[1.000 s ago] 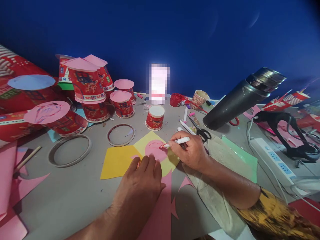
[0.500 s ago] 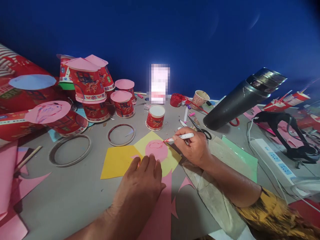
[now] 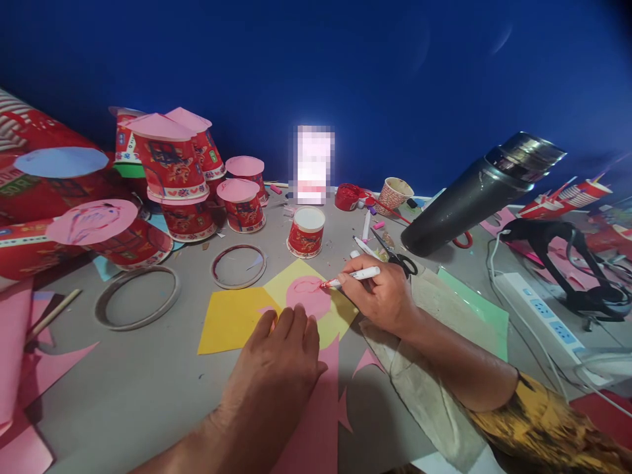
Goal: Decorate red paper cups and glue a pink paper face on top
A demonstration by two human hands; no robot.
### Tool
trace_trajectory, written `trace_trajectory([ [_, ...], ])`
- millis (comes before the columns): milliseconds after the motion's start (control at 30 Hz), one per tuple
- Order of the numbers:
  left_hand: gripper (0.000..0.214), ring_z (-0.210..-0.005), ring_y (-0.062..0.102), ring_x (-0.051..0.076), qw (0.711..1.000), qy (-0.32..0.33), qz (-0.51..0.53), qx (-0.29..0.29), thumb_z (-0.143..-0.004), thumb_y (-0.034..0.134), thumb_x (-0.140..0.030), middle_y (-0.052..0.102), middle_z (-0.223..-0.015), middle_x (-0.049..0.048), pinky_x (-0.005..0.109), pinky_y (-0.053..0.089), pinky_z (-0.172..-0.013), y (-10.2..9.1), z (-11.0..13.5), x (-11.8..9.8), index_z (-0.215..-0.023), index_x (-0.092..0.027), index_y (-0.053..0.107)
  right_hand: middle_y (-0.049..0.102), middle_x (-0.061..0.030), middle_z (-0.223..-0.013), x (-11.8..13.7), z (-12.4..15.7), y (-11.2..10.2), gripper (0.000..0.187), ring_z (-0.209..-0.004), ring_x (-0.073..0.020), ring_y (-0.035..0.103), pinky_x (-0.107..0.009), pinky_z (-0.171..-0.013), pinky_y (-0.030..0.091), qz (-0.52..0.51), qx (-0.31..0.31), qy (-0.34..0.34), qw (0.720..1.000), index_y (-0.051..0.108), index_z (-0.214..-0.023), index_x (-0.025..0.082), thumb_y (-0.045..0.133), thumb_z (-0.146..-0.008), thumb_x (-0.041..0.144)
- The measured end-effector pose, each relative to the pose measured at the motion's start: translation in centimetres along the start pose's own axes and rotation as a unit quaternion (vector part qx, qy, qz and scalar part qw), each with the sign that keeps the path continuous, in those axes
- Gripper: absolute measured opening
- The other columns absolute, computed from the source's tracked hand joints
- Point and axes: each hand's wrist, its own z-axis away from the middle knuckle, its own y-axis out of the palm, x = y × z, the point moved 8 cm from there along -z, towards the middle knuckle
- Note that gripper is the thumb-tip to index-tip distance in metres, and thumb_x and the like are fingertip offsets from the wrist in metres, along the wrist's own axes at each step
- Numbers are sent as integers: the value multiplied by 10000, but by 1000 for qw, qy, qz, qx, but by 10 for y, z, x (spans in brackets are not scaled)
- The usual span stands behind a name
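Observation:
Pinched in my right hand is a white marker with a red tip. Its tip meets the right part of a pink paper circle, where red curved lines are drawn. My left hand lies flat with fingers stretched out, its fingertips on the circle's lower edge. Beneath the circle is a pale yellow sheet, and a deeper yellow sheet lies to its left. A pink paper strip runs under my left hand. Just beyond the sheets a red paper cup stands upside down.
Red cups with pink paper tops are stacked at the left. Two tape rings lie nearby. Scissors, a grey cloth, a tilted black flask and a power strip are on the right. A lit, blurred screen stands behind.
The marker tip has moved slightly down and left on the circle, and the red line has grown at the right. My left hand has stayed in place.

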Motion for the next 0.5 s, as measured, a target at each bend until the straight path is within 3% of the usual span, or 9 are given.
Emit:
trace_trajectory([
  [333,426,-1014,751,348,1000,2,-6,-13,-826,865,-334,801,-1182,191,497,602,-913,-2,1,0,-1167,-89,790,687,14,-601,-1,0,0,202,-494,-114,546,-235,-534,394,4,1,1,1000,715,-777,220,638,-934,321],
  [500,440,-1024,749,342,1000,3,-15,-22,-799,881,-322,802,-1200,185,486,606,-923,-3,1,0,-1169,-101,797,708,4,-636,1,-1,-7,196,-496,-112,546,-232,-533,402,6,-30,-5,1000,722,-779,220,637,-935,304],
])
